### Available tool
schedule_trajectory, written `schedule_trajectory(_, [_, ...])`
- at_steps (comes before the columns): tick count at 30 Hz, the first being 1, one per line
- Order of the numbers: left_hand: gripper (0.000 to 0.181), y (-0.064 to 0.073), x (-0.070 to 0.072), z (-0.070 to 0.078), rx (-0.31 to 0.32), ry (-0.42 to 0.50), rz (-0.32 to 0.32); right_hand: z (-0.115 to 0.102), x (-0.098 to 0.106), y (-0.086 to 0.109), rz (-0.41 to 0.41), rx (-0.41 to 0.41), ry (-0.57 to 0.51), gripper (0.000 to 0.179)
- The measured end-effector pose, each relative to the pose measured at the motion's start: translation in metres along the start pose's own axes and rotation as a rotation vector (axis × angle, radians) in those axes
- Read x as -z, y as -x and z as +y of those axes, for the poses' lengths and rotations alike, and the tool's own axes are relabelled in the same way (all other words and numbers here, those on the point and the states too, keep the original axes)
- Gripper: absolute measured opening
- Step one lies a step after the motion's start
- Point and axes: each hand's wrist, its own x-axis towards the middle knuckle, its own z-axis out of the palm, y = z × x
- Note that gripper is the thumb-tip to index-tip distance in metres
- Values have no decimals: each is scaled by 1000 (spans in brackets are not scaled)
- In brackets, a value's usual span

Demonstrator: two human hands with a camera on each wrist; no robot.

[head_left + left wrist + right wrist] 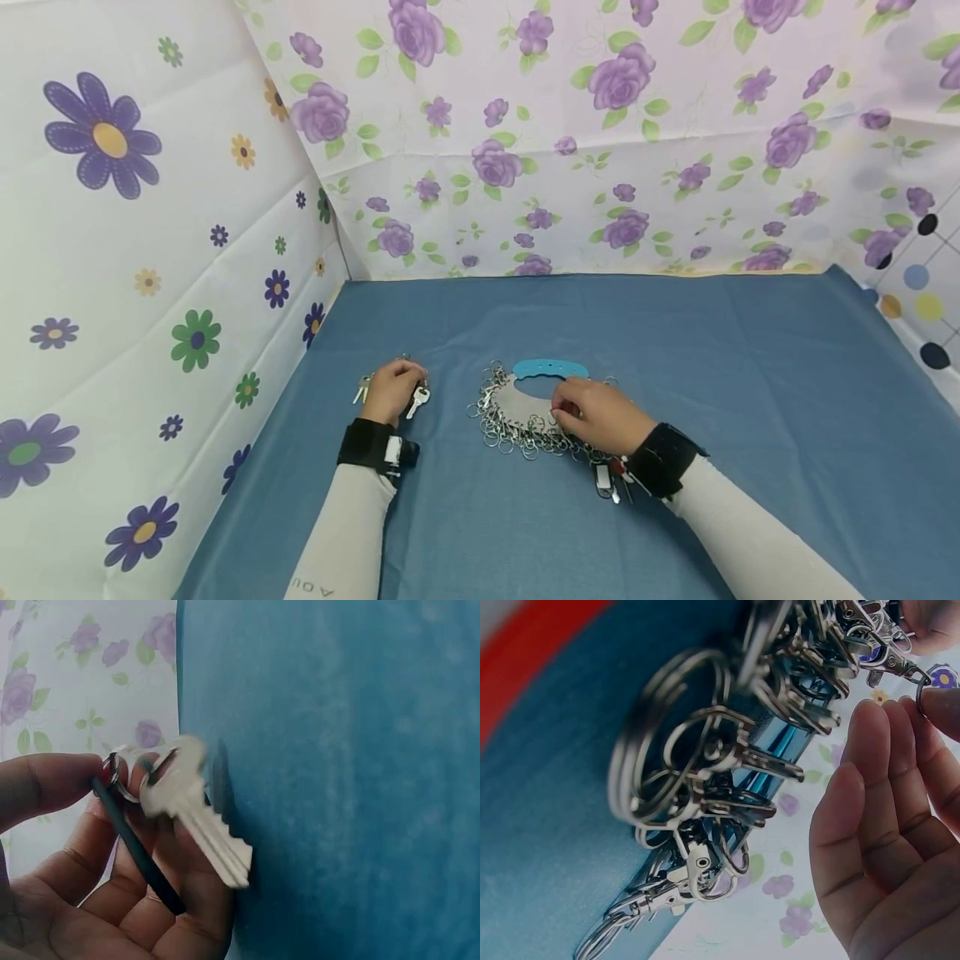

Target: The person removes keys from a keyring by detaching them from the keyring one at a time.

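In left grip (392, 392), silvery notched key (199, 814)

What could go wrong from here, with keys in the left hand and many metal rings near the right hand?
The left hand pinches the key ring, so the keys might slip and drop onto the blue cloth. The right hand pinches one small ring, but other rings and clips crowd close by; they could tangle, or the metal plate could be dragged along.
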Motion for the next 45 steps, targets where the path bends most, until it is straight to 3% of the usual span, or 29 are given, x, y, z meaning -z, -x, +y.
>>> schedule_trajectory(7, [25,-1,-2,-1,-12,-65,41,-1,0,0,-4,0,6,6])
schedule_trajectory(23, [29,2,-3,5,-35,-252,40,-1,1,0,-5,-3,4,6])
schedule_trajectory(36, [34,4,-2,7,18,-227,33,-1,2,-1,-11,6,3,6])
schedule_trajectory(45, [33,3,-3,7,13,-204,44,0,3,0,-30,-10,23,6])
